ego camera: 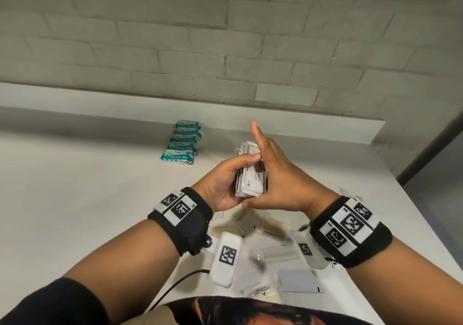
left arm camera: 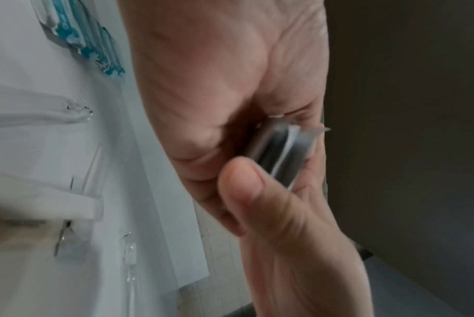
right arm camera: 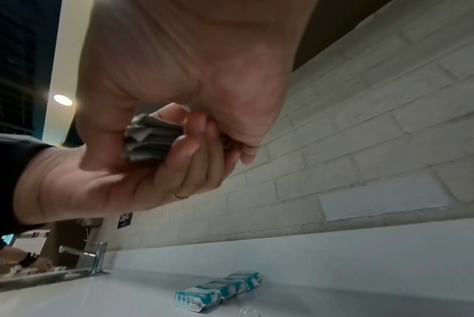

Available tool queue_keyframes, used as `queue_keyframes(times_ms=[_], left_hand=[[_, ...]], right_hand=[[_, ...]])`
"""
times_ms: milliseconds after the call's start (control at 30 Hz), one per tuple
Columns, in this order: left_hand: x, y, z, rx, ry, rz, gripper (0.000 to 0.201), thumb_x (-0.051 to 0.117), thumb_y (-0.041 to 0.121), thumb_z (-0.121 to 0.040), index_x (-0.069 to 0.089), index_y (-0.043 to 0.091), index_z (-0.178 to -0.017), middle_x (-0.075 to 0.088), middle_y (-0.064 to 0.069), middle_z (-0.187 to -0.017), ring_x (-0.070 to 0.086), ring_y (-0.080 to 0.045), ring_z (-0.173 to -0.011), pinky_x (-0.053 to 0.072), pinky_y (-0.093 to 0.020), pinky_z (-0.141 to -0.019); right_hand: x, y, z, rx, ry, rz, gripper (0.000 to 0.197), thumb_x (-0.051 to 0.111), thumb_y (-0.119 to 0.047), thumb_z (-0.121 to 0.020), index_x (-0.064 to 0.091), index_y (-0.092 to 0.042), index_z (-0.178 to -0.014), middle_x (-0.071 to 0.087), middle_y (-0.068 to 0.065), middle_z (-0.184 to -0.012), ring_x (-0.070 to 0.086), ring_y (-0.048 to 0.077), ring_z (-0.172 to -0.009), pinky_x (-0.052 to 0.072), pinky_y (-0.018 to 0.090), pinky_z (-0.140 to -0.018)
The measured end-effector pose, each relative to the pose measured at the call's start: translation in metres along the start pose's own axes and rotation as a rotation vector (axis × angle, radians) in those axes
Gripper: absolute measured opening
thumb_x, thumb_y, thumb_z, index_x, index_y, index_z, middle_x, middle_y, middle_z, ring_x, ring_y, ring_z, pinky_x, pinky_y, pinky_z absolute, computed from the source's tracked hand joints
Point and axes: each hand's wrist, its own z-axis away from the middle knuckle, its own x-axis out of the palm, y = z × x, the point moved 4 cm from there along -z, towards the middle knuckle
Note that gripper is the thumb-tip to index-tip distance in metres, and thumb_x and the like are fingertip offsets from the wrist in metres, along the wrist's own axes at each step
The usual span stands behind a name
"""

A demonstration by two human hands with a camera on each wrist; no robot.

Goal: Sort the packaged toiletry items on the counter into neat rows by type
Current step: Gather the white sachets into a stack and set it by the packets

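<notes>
The head camera is looking down and forward at the counter (ego camera: 75,174) from above. Both wrist cameras are looking from very near, from below, sharing the teal packets (right arm camera: 217,289).

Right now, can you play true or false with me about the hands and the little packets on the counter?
1. The left hand holds a stack of flat white sachets in its grip. True.
2. The teal-and-white wrapped packets lie scattered everywhere. False: they sit in one neat row near the back ledge.
3. The right hand lies flat on the white counter. False: it is raised, pressed against the sachet stack.
4. A clear-wrapped white comb lies on the counter below the hands. True.
</notes>
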Motion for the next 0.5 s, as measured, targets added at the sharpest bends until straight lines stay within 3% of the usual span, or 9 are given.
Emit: queue_keyframes(times_ms=[100,167,200,300,433,500], left_hand=[[0.002,0.000,0.003,-0.012,-0.027,0.001,0.016,0.052,0.010,-0.080,0.061,0.004,-0.092,0.067,-0.010,-0.071,0.068,-0.021,-0.064,0.056,-0.028,-0.058],[0.006,-0.001,0.005,-0.003,-0.037,-0.011,0.015,0.050,0.005,-0.079,0.060,0.003,-0.091,0.066,-0.009,-0.067,0.068,-0.019,-0.060,0.055,-0.026,-0.054],[0.007,-0.001,0.005,0.007,-0.021,-0.024,0.017,0.052,0.005,-0.077,0.060,0.002,-0.092,0.065,-0.010,-0.068,0.067,-0.019,-0.061,0.055,-0.026,-0.055],[0.009,-0.001,0.003,0.026,0.040,-0.073,0.031,0.058,0.008,-0.073,0.060,0.003,-0.104,0.061,-0.014,-0.081,0.066,-0.025,-0.073,0.056,-0.033,-0.064],[0.012,-0.003,0.001,-0.002,0.070,-0.074,0.012,0.056,0.012,-0.080,0.063,0.007,-0.089,0.063,-0.010,-0.074,0.067,-0.021,-0.068,0.055,-0.030,-0.061],[0.014,-0.003,0.000,-0.028,0.075,-0.113,0.014,0.049,0.013,-0.089,0.062,0.009,-0.087,0.062,-0.008,-0.074,0.065,-0.019,-0.067,0.053,-0.030,-0.062]], right_hand=[[0.001,-0.003,0.004,-0.010,-0.027,0.047,0.147,0.088,-0.047,-0.052,-0.034,-0.051,-0.134,0.019,-0.008,-0.149,0.018,0.012,-0.140,0.028,0.033,-0.114],[-0.001,-0.006,0.005,-0.030,0.010,0.090,0.140,0.084,-0.040,-0.058,-0.029,-0.047,-0.138,0.029,-0.006,-0.139,0.027,0.012,-0.132,0.035,0.035,-0.111],[-0.001,-0.007,0.006,-0.043,0.018,0.106,0.137,0.083,-0.039,-0.059,-0.027,-0.046,-0.140,0.030,-0.005,-0.136,0.029,0.013,-0.130,0.035,0.035,-0.110],[0.002,-0.012,0.007,-0.101,-0.006,0.220,0.138,0.082,-0.049,-0.058,-0.026,-0.043,-0.143,0.025,-0.003,-0.141,0.024,0.015,-0.135,0.021,0.033,-0.117],[0.001,-0.013,0.009,-0.145,0.062,0.335,0.127,0.076,-0.041,-0.060,-0.018,-0.041,-0.145,0.034,-0.001,-0.129,0.034,0.016,-0.125,0.027,0.033,-0.112],[0.002,-0.011,0.008,-0.148,0.076,0.357,0.127,0.074,-0.041,-0.059,-0.017,-0.040,-0.146,0.035,-0.002,-0.128,0.036,0.016,-0.125,0.027,0.034,-0.111]])
